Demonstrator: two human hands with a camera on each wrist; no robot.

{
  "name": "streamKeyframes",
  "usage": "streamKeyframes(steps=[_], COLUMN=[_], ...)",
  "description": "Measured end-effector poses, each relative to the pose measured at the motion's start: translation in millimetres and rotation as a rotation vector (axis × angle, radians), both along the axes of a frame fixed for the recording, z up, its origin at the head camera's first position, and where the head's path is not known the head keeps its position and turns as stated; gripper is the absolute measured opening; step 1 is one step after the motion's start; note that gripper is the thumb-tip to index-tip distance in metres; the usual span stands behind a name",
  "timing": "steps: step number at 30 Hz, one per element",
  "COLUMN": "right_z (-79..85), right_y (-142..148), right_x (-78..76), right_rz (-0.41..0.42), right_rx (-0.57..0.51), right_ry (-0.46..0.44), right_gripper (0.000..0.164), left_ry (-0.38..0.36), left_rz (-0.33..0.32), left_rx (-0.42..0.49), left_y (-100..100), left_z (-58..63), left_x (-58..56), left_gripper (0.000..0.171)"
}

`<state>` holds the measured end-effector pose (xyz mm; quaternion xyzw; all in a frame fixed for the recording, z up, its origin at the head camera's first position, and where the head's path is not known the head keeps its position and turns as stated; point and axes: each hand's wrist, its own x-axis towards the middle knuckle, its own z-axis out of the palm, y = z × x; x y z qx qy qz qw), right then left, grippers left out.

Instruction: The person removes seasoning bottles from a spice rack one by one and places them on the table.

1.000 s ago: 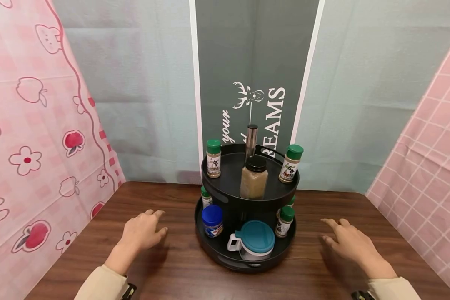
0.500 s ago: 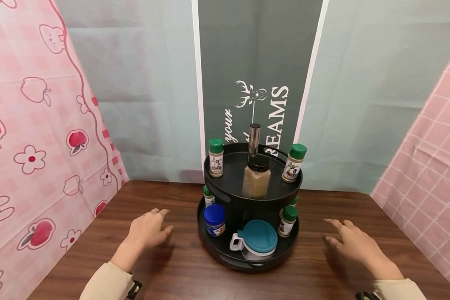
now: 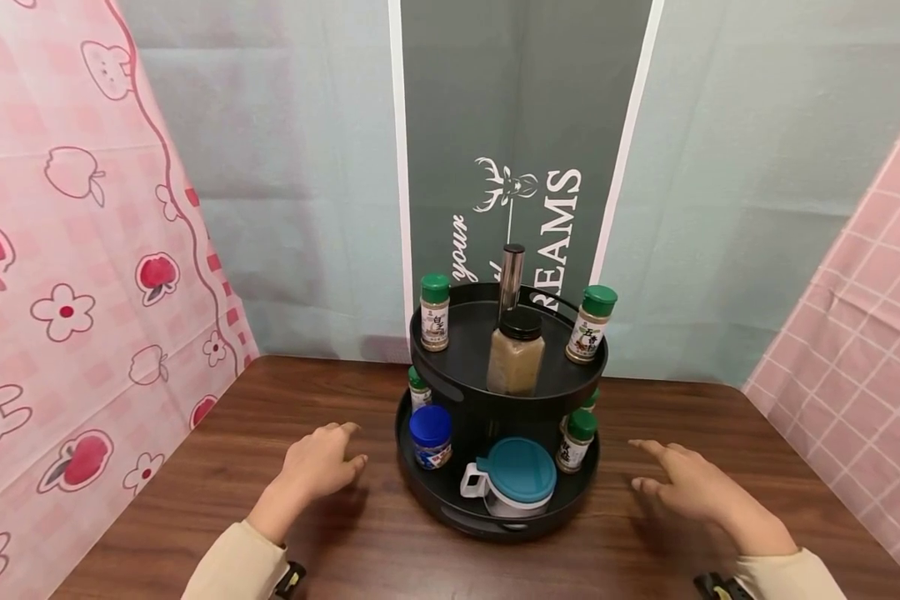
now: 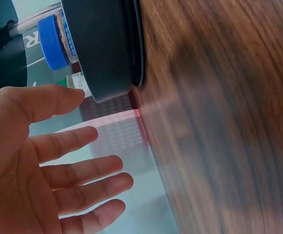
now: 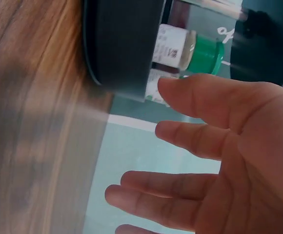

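A black two-tier round rack (image 3: 450, 521) stands on the wooden table, between my hands. Its upper tier carries two green-capped spice bottles (image 3: 435, 321) and a black-lidded jar (image 3: 516, 362) of tan powder around a metal post (image 3: 511, 279). On the lower tier are a blue-lidded jar (image 3: 431, 433), a teal-lidded pot (image 3: 521, 471) with a white handle, and several green-capped bottles (image 3: 574, 446), partly hidden. My left hand (image 3: 321, 462) hovers left of the rack, fingers extended, holding nothing. To the right, my right hand (image 3: 690, 479) is likewise held apart from the rack, its fingers extended.
The brown wooden table (image 3: 450, 575) reaches back to a grey-green curtain (image 3: 307, 208). A pink patterned cloth (image 3: 105, 333) hangs on the left. Pink tile-patterned cloth (image 3: 862, 333) borders the right side.
Both hands have come somewhat closer to the rack, the left moving right and the right moving left. The view has shifted slightly; the rack and its contents keep their arrangement.
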<state>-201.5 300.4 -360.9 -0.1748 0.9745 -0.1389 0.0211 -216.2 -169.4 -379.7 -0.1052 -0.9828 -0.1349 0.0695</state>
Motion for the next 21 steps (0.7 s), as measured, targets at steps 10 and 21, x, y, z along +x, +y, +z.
streamKeyframes(steps=[10,21], right_z=[11.3,20.6], right_y=[-17.3,-30.9], right_x=[6.6,7.7], right_rz=[0.009,0.074], right_rx=[0.009,-0.020], right_ry=[-0.064,-0.088], right_gripper=[0.059,0.063], left_ry=[-0.057,0.000], left_rz=[-0.008,-0.032], left_rx=[0.089,0.221], left_y=[13.3,24.0], left_z=[-1.4,-8.6], left_x=[2.5,1.2], left_gripper=[0.047,0.051])
